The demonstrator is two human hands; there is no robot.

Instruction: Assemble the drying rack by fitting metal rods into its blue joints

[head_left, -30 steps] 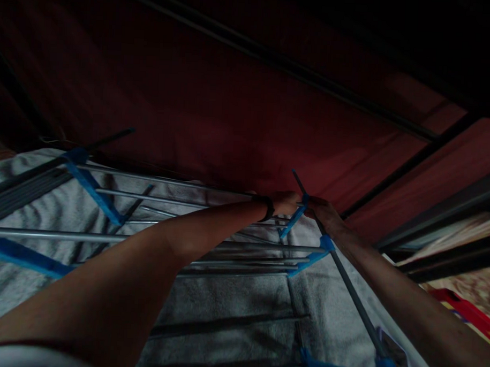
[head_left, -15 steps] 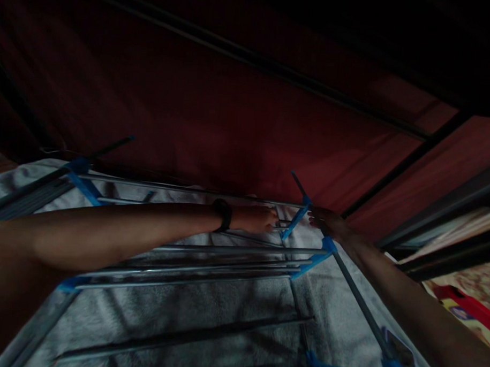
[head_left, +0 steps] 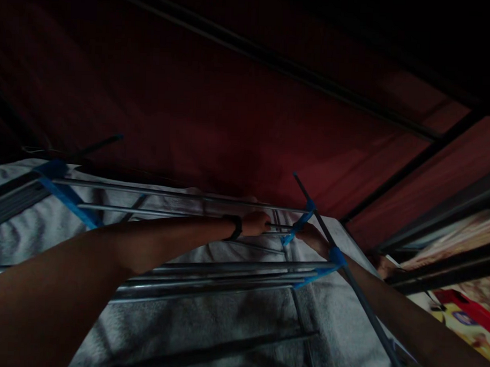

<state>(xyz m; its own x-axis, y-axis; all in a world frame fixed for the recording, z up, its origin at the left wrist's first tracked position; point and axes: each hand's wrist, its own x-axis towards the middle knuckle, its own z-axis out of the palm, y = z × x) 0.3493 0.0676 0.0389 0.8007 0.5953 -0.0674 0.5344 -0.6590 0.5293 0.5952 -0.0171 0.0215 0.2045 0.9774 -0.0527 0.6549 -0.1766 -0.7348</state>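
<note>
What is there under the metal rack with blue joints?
Under the rack, a grey, fleecy cloth shows through the gaps. The person's left arm and the rack itself hide parts of it; what lies there cannot be seen.

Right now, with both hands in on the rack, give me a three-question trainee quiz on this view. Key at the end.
1. Multiple choice. What lies under the rack?
A) grey cloth
B) wooden boards
C) green tiles

2. True or false: the left hand has a dark band at its wrist.

3. Fill in: the bracket beside the right hand is coloured ____.

Key: 1. A; 2. true; 3. blue
</note>
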